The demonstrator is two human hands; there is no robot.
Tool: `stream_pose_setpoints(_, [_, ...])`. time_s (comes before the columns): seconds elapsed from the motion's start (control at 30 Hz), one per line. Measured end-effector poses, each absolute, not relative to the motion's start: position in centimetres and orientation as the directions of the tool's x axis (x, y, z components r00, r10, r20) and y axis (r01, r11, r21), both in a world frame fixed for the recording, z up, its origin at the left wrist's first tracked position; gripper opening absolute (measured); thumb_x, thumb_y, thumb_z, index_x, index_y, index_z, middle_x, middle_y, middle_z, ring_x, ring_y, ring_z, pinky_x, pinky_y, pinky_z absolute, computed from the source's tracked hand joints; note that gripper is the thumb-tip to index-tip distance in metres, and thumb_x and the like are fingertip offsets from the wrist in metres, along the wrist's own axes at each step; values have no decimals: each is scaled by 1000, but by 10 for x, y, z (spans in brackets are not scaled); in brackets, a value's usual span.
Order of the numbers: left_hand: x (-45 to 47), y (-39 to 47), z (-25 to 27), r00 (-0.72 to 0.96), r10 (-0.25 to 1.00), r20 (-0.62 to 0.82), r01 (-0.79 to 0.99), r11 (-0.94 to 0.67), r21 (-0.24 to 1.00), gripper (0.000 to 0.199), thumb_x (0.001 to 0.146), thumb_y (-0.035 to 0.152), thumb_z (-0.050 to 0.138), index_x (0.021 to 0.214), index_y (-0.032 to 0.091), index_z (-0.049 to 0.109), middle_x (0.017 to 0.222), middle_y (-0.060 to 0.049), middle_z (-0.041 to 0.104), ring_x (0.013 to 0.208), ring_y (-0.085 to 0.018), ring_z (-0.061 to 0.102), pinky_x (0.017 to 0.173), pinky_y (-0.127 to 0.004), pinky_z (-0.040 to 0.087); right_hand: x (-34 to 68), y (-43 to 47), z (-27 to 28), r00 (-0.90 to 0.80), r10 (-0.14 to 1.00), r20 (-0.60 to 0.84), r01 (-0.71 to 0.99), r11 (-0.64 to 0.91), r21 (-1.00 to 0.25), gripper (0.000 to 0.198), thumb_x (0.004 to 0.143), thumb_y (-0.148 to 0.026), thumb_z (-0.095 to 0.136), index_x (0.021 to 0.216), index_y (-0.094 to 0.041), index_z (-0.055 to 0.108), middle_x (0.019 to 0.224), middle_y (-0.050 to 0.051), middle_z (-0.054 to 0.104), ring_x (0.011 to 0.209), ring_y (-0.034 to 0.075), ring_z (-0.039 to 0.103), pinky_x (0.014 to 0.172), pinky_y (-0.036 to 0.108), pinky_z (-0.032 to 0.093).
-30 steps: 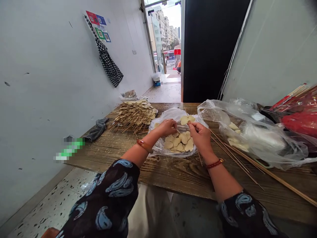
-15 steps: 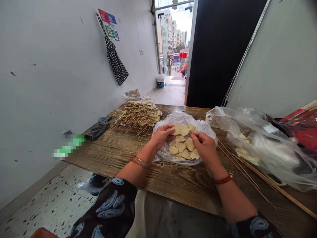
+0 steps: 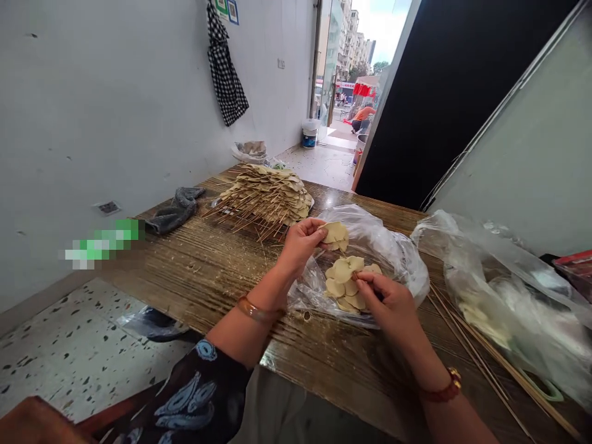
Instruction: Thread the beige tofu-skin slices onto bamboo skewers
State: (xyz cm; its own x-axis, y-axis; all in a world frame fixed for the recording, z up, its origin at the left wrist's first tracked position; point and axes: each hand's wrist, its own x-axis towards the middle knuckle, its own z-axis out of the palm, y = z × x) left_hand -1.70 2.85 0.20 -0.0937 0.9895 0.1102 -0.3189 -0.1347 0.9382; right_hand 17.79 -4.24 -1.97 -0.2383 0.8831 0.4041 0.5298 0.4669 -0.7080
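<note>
My left hand [image 3: 300,245] is closed on a few thin, pale yellow potato slices [image 3: 337,235], held above a clear plastic bag [image 3: 398,262]. My right hand [image 3: 391,302] pinches the end of a bamboo skewer [image 3: 355,276], most of which is hidden by slices and fingers. Pale slices [image 3: 343,269] lie around the skewer's far part; whether they are threaded on it I cannot tell. More loose potato slices [image 3: 346,290] rest in a heap on the opened bag, just under both hands.
A large pile of skewered slices [image 3: 268,194] stands at the table's back left, with a dark grey cloth [image 3: 178,209] beside it. Bare bamboo skewers [image 3: 481,351] lie at the right, near another plastic bag [image 3: 513,290]. The wooden table [image 3: 222,296] has its near edge before me.
My hands have moved apart: the right has dropped toward the heap with the skewer, while the left keeps slices up beside it. The head view has tilted and shifted.
</note>
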Motion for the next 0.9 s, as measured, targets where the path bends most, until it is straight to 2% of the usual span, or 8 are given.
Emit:
stream_pose_setpoints(0.1, [-22, 28, 4, -128, 984, 127, -308, -161, 938, 28, 61, 30, 74, 81, 13, 64, 69, 1, 62, 58, -8, 53, 52, -21, 48, 176, -45, -19, -251, 873, 418, 535, 485, -692, 22, 89, -32, 53, 90, -20, 72, 84, 6, 75, 70, 20, 68, 63, 30, 51])
stream_pose_setpoints(0.27, [-23, 27, 4, -138, 981, 133, -276, -167, 946, 26, 63, 28, 73, 82, 13, 64, 66, 2, 61, 57, -7, 52, 52, -20, 45, 175, -48, -20, -246, 869, 430, 530, 491, -691, 22, 89, -33, 54, 91, -22, 72, 94, 7, 76, 80, 22, 71, 69, 33, 54])
stream_pose_setpoints(0.9, [-18, 21, 11, -121, 982, 148, -290, -177, 941, 25, 62, 29, 73, 79, 13, 62, 67, 2, 60, 59, -9, 54, 55, -21, 48, 174, -45, -25, -241, 884, 400, 552, 464, -693, 23, 90, -34, 52, 92, -21, 71, 92, 7, 76, 78, 22, 70, 65, 32, 52])
